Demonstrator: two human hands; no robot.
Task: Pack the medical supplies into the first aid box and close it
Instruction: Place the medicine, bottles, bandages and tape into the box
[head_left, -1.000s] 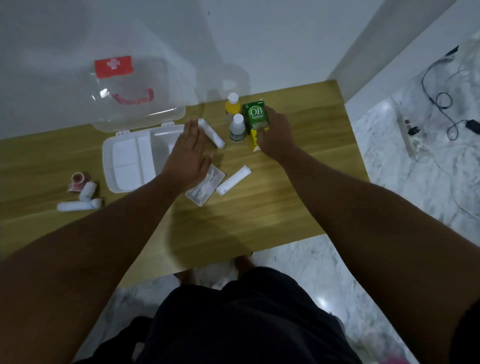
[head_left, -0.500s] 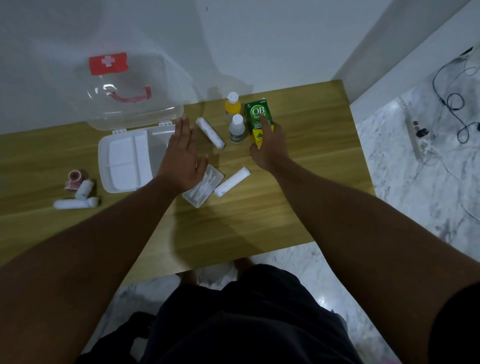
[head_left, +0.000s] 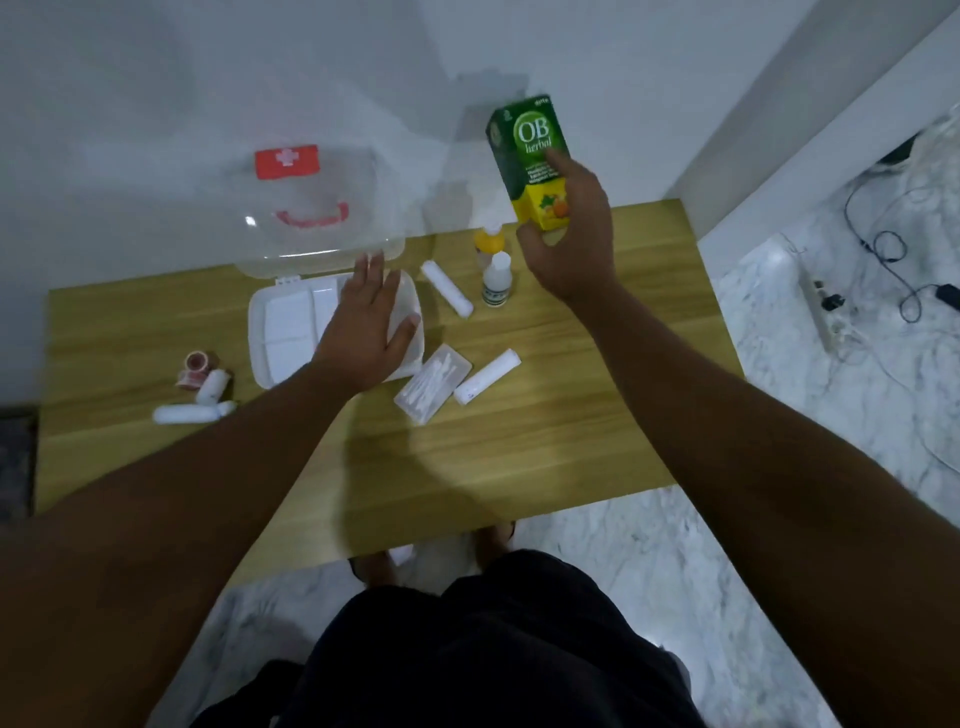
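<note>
Carton (head_left: 530, 161): a green and yellow cardboard pack marked "OB herbal", held upright in the air by the right hand (head_left: 569, 244), above and beyond the two bottles. It looks light and stiff but crushable, so a hold across its flat faces near the lower half seems safest; the glossy print may be a little slick. The right hand is closed around the yellow bottom end, one finger laid up the front face.

From the head camera, the left hand (head_left: 363, 332) lies flat and spread, palm down, over the right part of the open box (head_left: 275, 338), holding nothing; whether it presses the rim or only hovers, I cannot tell. Beyond its fingertips the clear lid (head_left: 311, 208) stands open. Just right of that hand lie a swab packet (head_left: 434, 382) and a bandage roll (head_left: 487, 375); another roll (head_left: 445, 280) lies ahead of its thumb. Below the right hand stand a yellow bottle (head_left: 488, 243) and a white bottle (head_left: 496, 280). Well left of the left hand sit more rolls (head_left: 184, 414) and a tape roll (head_left: 195, 364).
</note>
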